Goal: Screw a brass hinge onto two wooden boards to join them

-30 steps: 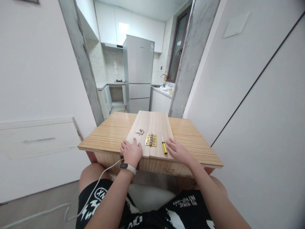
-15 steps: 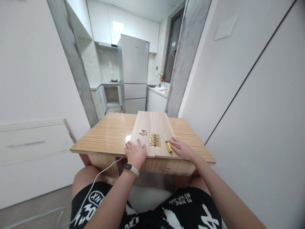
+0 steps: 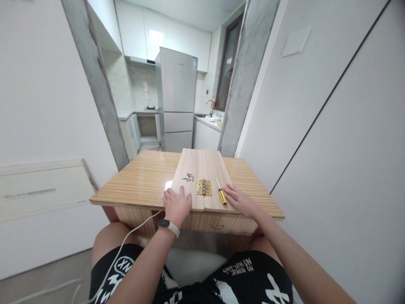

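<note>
Two pale wooden boards lie side by side, a left board (image 3: 190, 161) and a right board (image 3: 214, 162), with a thin seam between them. Across the seam rests a brass hinge (image 3: 204, 187). Several dark screws (image 3: 189, 177) are scattered on the left board. A screwdriver (image 3: 222, 195) with a yellow and black handle lies on the right board, tip pointing away from me. My left hand (image 3: 177, 206) rests with fingers apart on the left board's near outer edge. My right hand (image 3: 239, 200) lies with outstretched fingers on the right board's outer edge, close beside the screwdriver handle.
The boards lie on a wood-grain table (image 3: 136, 177) with a drawer handle (image 3: 217, 226) at its front. A white cable (image 3: 136, 229) hangs by its front left. A fridge (image 3: 179, 88) stands beyond; a white wall (image 3: 332, 139) rises at right.
The view has shifted slightly. Both hands stay at the boards' outer edges, and the hinge, screws and screwdriver keep their places on the boards.
</note>
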